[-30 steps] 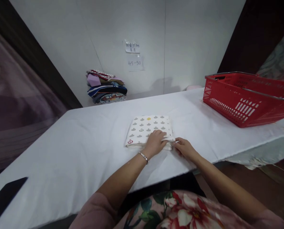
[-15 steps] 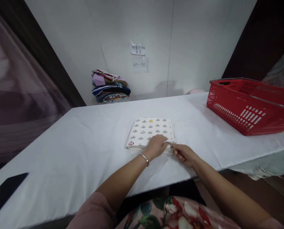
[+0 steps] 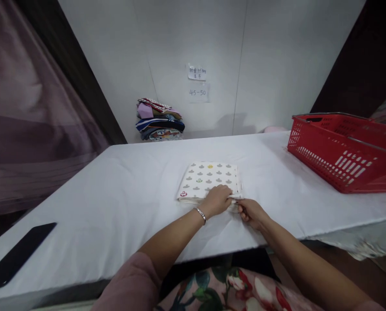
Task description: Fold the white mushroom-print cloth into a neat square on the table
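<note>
A folded white cloth (image 3: pixel 208 177) printed with rows of grey motifs and a few coloured ones lies flat on the white-covered table (image 3: pixel 134 185). My left hand (image 3: pixel 218 199), with a silver bracelet at its wrist, rests on the cloth's near right part, its fingers closed on the front edge. At that same near right corner, my right hand (image 3: pixel 251 212) pinches the cloth's layered edge between thumb and forefinger, the other fingers curled under. The two hands are almost touching. Fingertips of the left hand are partly hidden in the folds.
A red plastic basket (image 3: pixel 345 151) stands at the right of the table. Against the back wall sits a stack of folded fabrics (image 3: pixel 160 121), below two paper signs (image 3: pixel 198 92). A flat black object (image 3: pixel 20 255) lies at the table's left front.
The camera view has shifted, so the whole scene sits a little further right. Both hands stay at the cloth's near right corner, with the right fingers slightly more curled.
</note>
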Available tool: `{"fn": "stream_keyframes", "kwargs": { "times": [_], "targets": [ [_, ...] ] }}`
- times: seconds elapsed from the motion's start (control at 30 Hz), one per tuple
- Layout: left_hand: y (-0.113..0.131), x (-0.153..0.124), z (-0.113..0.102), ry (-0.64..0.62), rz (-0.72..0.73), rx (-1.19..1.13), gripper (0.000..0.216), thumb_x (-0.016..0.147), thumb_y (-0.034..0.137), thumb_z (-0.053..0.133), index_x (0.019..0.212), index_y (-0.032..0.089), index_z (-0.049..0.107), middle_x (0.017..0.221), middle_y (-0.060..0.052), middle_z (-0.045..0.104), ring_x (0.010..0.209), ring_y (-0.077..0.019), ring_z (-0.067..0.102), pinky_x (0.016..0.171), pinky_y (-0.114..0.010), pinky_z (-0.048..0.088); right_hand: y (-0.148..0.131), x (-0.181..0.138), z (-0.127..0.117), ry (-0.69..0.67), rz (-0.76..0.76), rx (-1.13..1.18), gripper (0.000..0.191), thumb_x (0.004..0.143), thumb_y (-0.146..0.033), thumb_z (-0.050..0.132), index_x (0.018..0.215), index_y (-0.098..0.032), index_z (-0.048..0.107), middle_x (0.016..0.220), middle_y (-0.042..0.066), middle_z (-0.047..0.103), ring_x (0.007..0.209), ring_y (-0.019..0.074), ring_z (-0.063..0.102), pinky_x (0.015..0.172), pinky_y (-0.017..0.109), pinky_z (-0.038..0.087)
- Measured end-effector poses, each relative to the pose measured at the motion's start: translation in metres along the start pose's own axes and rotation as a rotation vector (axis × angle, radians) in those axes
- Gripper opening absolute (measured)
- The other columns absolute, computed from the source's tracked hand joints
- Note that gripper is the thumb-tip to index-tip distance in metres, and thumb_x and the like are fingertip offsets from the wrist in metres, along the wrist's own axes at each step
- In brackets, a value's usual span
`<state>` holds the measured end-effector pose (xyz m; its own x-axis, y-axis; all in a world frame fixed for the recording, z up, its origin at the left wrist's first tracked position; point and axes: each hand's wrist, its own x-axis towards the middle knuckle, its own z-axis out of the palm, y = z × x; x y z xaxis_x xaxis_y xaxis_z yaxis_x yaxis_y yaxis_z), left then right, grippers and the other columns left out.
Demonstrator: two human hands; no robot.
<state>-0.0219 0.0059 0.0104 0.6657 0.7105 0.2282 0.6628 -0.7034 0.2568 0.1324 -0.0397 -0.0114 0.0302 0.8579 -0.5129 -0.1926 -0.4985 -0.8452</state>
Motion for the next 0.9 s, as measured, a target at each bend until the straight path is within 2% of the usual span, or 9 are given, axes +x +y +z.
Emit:
{"fn": "stream_keyframes", "kwargs": {
  "times": [0.23, 0.33, 0.43, 0.53, 0.63, 0.77, 0.9],
  "targets": [
    [0.001, 0.0, -0.003, 0.001, -0.015, 0.063, 0.009, 0.081, 0.017, 0.05, 0.087, 0.019, 0.057, 0.094, -0.006, 0.061, 0.091, -0.0212, 0.054, 0.077, -0.034, 0.044, 0.007, -0.002, -0.002, -0.037, -0.045, 0.043, 0.021, 0.081, -0.027, 0.052, 0.063, -0.02, 0.043, 0.047, -0.005, 0.041, 0.037, 0.0041, 0.03, 0.035, 0.016, 0.016],
    [0.002, -0.003, 0.001, -0.015, 0.035, 0.109, 0.009, 0.083, 0.017, 0.05, 0.089, 0.019, 0.056, 0.097, -0.007, 0.06, 0.094, -0.0219, 0.053, 0.078, -0.034, 0.043, 0.011, -0.006, -0.005, -0.071, -0.065, 0.081, 0.021, 0.079, -0.027, 0.054, 0.062, -0.02, 0.044, 0.048, -0.005, 0.041, 0.038, 0.0051, 0.031, 0.035, 0.017, 0.016],
    [0.003, -0.007, 0.007, -0.007, 0.07, 0.134, 0.008, 0.085, 0.018, 0.05, 0.09, 0.018, 0.055, 0.099, -0.008, 0.059, 0.095, -0.0222, 0.053, 0.079, -0.035, 0.043, 0.008, -0.011, -0.008, -0.083, -0.024, 0.124, 0.019, 0.078, -0.027, 0.054, 0.063, -0.02, 0.046, 0.049, -0.004, 0.043, 0.038, 0.0055, 0.033, 0.036, 0.018, 0.015],
    [0.004, -0.009, 0.013, 0.018, 0.084, 0.138, 0.008, 0.086, 0.021, 0.05, 0.091, 0.018, 0.056, 0.1, -0.008, 0.06, 0.096, -0.022, 0.053, 0.081, -0.035, 0.042, 0.003, -0.015, -0.011, -0.143, 0.025, 0.189, 0.023, 0.082, -0.038, 0.05, 0.068, -0.02, 0.05, 0.052, -0.002, 0.046, 0.038, 0.0068, 0.035, 0.036, 0.02, 0.016],
    [0.003, -0.011, 0.015, 0.029, 0.118, 0.141, 0.01, 0.086, 0.021, 0.05, 0.093, 0.018, 0.058, 0.101, -0.007, 0.06, 0.097, -0.0212, 0.053, 0.083, -0.034, 0.041, 0.0, -0.014, -0.013, -0.159, 0.07, 0.145, 0.033, 0.084, -0.049, 0.047, 0.067, -0.021, 0.051, 0.055, 0.0, 0.046, 0.037, 0.008, 0.035, 0.035, 0.022, 0.016],
    [-0.005, -0.019, 0.009, 0.059, 0.127, 0.111, 0.02, 0.084, 0.022, 0.052, 0.103, 0.018, 0.058, 0.106, -0.006, 0.061, 0.1, -0.02, 0.053, 0.086, -0.032, 0.041, 0.0, -0.009, -0.014, -0.096, 0.099, 0.023, 0.027, 0.081, -0.036, 0.054, 0.06, -0.021, 0.049, 0.057, 0.0, 0.045, 0.038, 0.0073, 0.033, 0.034, 0.022, 0.016],
    [-0.032, -0.045, -0.009, 0.087, 0.035, 0.092, 0.023, 0.088, 0.029, 0.05, 0.107, 0.019, 0.058, 0.109, -0.007, 0.061, 0.104, -0.0209, 0.053, 0.09, -0.034, 0.04, 0.0, -0.008, -0.015, -0.088, 0.093, 0.02, 0.024, 0.081, -0.031, 0.054, 0.059, -0.02, 0.051, 0.059, 0.001, 0.046, 0.039, 0.0067, 0.034, 0.033, 0.021, 0.018]
  ]
}}
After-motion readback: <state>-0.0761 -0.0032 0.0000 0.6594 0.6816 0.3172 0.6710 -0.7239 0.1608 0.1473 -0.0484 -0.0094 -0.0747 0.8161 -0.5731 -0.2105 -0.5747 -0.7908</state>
